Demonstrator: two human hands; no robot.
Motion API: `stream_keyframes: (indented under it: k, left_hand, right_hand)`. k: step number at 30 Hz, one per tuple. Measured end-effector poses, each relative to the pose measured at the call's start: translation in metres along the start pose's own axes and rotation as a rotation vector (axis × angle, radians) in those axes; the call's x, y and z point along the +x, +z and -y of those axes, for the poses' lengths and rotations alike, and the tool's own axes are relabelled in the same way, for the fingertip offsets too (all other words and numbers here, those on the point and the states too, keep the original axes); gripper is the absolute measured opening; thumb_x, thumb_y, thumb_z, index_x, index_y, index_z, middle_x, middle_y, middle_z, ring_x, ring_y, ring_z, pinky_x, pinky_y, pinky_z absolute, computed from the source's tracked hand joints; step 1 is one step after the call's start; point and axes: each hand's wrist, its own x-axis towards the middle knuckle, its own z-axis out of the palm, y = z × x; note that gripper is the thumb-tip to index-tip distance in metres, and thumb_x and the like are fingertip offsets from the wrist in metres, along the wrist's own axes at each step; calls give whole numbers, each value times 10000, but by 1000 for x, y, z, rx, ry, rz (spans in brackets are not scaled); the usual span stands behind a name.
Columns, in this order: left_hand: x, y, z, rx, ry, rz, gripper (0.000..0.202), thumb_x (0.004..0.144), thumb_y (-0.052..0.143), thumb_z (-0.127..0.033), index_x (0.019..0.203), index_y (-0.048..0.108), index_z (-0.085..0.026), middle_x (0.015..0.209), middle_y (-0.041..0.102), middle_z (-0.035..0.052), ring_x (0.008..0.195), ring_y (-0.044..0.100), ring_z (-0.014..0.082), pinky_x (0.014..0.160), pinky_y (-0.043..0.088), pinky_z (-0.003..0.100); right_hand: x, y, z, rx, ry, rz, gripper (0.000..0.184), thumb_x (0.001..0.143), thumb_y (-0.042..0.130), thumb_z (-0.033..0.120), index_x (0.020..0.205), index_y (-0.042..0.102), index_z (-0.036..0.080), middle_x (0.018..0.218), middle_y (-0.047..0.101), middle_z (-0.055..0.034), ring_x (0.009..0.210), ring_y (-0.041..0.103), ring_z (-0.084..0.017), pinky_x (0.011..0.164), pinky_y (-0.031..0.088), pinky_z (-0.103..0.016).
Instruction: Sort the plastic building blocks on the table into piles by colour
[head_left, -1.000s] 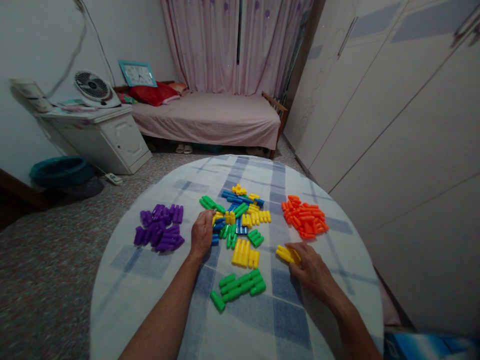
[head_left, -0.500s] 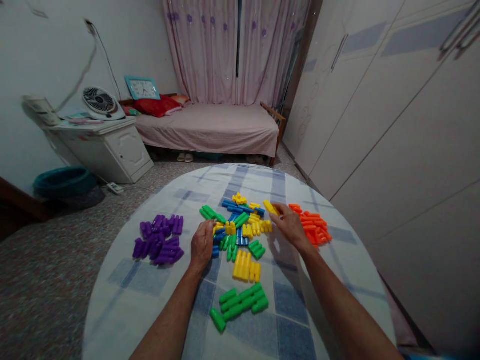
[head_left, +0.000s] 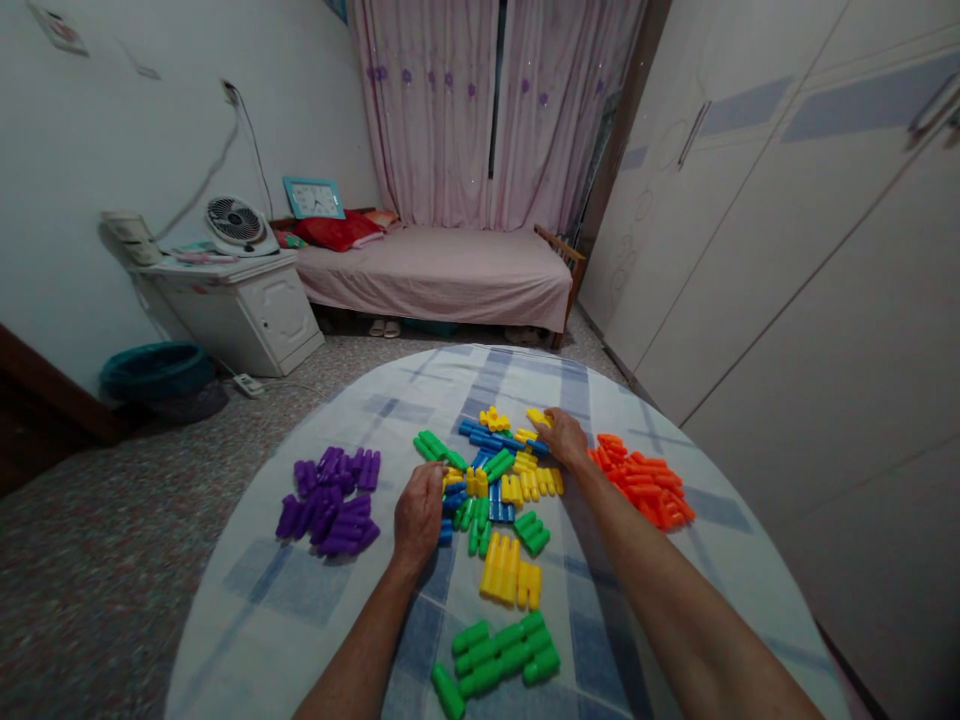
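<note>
My left hand (head_left: 420, 512) rests with curled fingers on the left edge of a mixed pile of blue, green and yellow plastic blocks (head_left: 491, 470) on a round table (head_left: 300, 590). Whether it grips one is hidden. At the far side of the pile my right hand (head_left: 564, 438) pinches a yellow block (head_left: 537, 417). Sorted groups lie around: purple blocks (head_left: 330, 497) to the left, orange blocks (head_left: 645, 480) to the right, yellow blocks (head_left: 510, 572) and green blocks (head_left: 499, 655) nearer me.
The table wears a blue-checked cloth. Beyond it stand a bed (head_left: 442, 272) with pink cover, a white cabinet (head_left: 240, 305) carrying a small fan (head_left: 236, 222), and a teal basin (head_left: 154, 368) on the floor. White wardrobes (head_left: 787, 220) line the right side.
My right hand carried a yellow block from the near right of the table across to the far side of the mixed pile. The left hand stayed put. The view tilted up slightly.
</note>
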Motion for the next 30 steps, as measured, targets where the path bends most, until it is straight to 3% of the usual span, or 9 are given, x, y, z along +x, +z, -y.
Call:
stream_keyframes:
  k: [10, 16, 19, 22, 26, 30]
  left_hand:
    - [0, 1, 0, 8, -24, 2, 408, 942, 307, -435, 1018, 624, -190, 1092, 626, 59, 1060, 569, 173, 971, 418, 328]
    - [-1, 1, 0, 7, -5, 2, 410, 944, 302, -433, 1004, 632, -196, 1089, 626, 61, 1061, 571, 179, 975, 417, 341]
    - [-1, 0, -1, -10, -5, -12, 399, 941, 317, -428, 993, 636, -195, 1073, 633, 63, 1044, 581, 180, 959, 427, 344]
    - [-1, 0, -2, -17, 6, -21, 400, 941, 324, -426, 993, 643, -190, 1058, 639, 67, 1028, 587, 180, 947, 434, 339]
    - [-1, 1, -1, 8, 20, -4, 424, 948, 306, -442, 1014, 641, -191, 1062, 638, 68, 1024, 584, 180, 937, 437, 333]
    - [0, 1, 0, 15, 20, 7, 430, 955, 290, -444, 1013, 635, -194, 1066, 632, 65, 1027, 579, 180, 941, 431, 330]
  right_hand:
    - [-11, -3, 7, 34, -162, -87, 348, 927, 449, 304, 1174, 621, 128, 1220, 590, -114, 1151, 517, -229, 1007, 370, -330]
    - [-35, 11, 9, 43, -309, -26, 375, 888, 522, 331, 1174, 622, 111, 1183, 597, -133, 1115, 532, -245, 993, 381, -346]
    - [-46, 18, 11, 79, -300, -11, 369, 880, 505, 289, 1180, 600, 97, 1166, 594, -140, 1098, 541, -230, 961, 396, -322]
    - [-53, 17, 15, 163, -296, 42, 356, 888, 486, 344, 1139, 603, 119, 1126, 603, -116, 1042, 563, -215, 898, 414, -309]
    - [-53, 8, 18, 257, -221, 118, 301, 901, 442, 389, 959, 633, 164, 968, 647, -64, 879, 592, -186, 767, 413, -291]
    - [-45, 2, 20, 267, -146, 171, 177, 817, 541, 333, 839, 589, 164, 816, 639, -37, 760, 581, -169, 656, 382, -268]
